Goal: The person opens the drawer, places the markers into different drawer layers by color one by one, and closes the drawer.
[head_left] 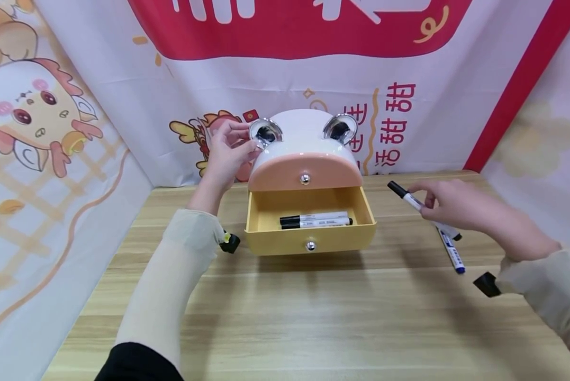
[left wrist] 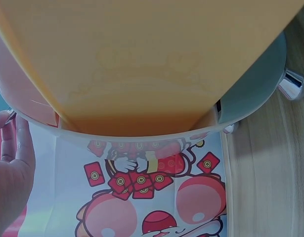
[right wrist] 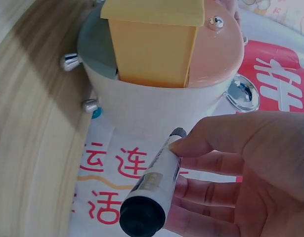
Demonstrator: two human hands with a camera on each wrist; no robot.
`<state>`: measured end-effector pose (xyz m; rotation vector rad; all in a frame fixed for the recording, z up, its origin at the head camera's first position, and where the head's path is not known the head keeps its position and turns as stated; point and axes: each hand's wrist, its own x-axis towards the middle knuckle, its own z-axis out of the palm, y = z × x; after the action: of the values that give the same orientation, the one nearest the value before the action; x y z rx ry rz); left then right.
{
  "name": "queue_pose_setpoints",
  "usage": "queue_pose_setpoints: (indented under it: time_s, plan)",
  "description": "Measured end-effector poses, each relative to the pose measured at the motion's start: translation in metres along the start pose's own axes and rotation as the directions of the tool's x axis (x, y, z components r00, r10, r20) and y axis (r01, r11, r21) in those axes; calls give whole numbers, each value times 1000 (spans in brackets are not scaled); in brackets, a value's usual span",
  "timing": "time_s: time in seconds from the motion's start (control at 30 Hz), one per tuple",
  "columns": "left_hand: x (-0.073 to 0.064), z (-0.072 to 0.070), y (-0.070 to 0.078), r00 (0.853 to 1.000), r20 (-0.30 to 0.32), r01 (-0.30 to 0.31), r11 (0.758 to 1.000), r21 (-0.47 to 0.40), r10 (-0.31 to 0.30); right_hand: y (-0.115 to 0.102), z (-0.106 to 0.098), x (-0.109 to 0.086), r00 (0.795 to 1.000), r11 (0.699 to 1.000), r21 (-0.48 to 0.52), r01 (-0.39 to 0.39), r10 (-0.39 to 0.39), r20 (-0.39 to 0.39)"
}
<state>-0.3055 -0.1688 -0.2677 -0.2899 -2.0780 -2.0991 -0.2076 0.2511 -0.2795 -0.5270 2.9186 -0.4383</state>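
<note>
A desktop drawer box (head_left: 294, 132) has a white top, a pink upper drawer (head_left: 285, 172) and two silver round eyes. Its yellow drawer (head_left: 265, 241) is pulled out, with two black-capped markers (head_left: 325, 223) lying side by side inside. My left hand (head_left: 229, 151) grips the rim of the left silver eye (head_left: 265, 132) between thumb and fingers. To the right of the box, above the table, my right hand (head_left: 461, 203) pinches a white marker (right wrist: 154, 173) with a black cap. Under that hand a blue-ended marker (head_left: 451, 251) lies on the table.
The box stands near the back of a wood-grain table (head_left: 308, 317), close to a printed cloth backdrop (head_left: 208, 79). Cloth also hangs along the left and right sides. Silver feet (right wrist: 70, 61) stick out under the box.
</note>
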Motion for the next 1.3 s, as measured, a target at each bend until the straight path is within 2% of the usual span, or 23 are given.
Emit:
queue_pose_setpoints:
  time_s: [0.27, 0.6, 0.87, 1.3]
  plan:
    - [1, 2, 0, 1000, 11, -3, 1000, -20, 3, -6, -9, -3, 999, 993, -114, 38, -42, -34]
    - [2, 0, 1, 1000, 2, -5, 1000, 12, 5, -20, -23, -5, 1000, 1000, -12, 15, -15, 18]
    - [3, 0, 1, 1000, 1, 2, 1000, -7, -2, -30, -30, -1, 999, 999, -16, 42, -41, 25]
    - [2, -1, -2, 1000, 4, -6, 999, -38, 6, -73, -39, 13, 997, 997, 2, 72, -72, 36]
